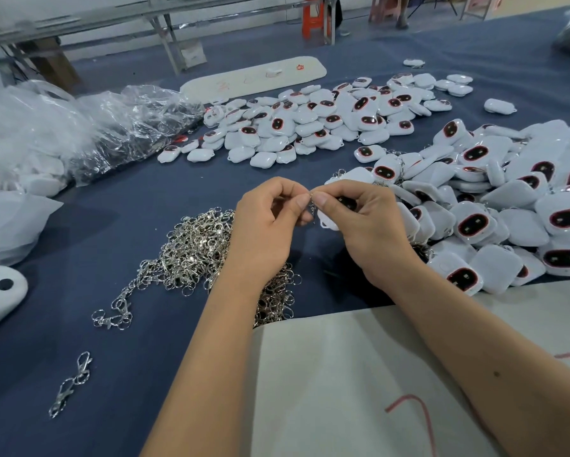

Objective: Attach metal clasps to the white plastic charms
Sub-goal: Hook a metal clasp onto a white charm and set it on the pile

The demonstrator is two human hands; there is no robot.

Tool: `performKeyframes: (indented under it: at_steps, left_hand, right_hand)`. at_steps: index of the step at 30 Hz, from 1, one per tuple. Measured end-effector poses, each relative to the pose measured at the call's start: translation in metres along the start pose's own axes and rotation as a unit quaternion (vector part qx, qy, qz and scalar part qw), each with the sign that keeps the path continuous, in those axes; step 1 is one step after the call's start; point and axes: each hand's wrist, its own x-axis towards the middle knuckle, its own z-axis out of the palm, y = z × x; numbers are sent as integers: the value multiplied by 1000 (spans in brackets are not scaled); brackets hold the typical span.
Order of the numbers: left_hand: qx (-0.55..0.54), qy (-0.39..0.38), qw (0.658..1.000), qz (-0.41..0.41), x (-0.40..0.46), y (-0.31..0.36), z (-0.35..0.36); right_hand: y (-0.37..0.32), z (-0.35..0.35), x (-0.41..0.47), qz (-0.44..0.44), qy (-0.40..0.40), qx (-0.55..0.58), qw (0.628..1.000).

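Observation:
My left hand (267,222) pinches a small metal clasp (311,206) between thumb and fingers. Close against it on the right, my right hand (362,222) grips a white plastic charm (330,222) with a dark oval face, mostly hidden under the fingers. Both thumbs meet at the clasp, which hangs between the hands. A heap of silver clasps (194,249) lies on the blue cloth below my left hand. A big pile of white charms (508,206) lies to the right, and a second pile (320,120) lies farther back.
Clear plastic bags (112,127) with dark contents lie at the left. A white foam board (254,77) lies at the back. A pale sheet (359,384) covers the near right. A loose pair of clasps (71,384) lies at the near left. Metal table frames stand behind.

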Motion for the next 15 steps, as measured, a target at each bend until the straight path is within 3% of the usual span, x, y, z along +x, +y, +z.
performKeyframes:
  at_steps: [8,12,15]
  left_hand:
    - [-2,56,998,-20,-2,3,20]
    - [-50,65,995,-49,-1,3,24]
    - [-28,60,997,-36,-2,2,24]
  right_hand:
    - [0,3,-1,-19,34,10,999]
    - [0,4,-1,-23,55,17,998]
    - [0,3,-2,-31,61,9,998]
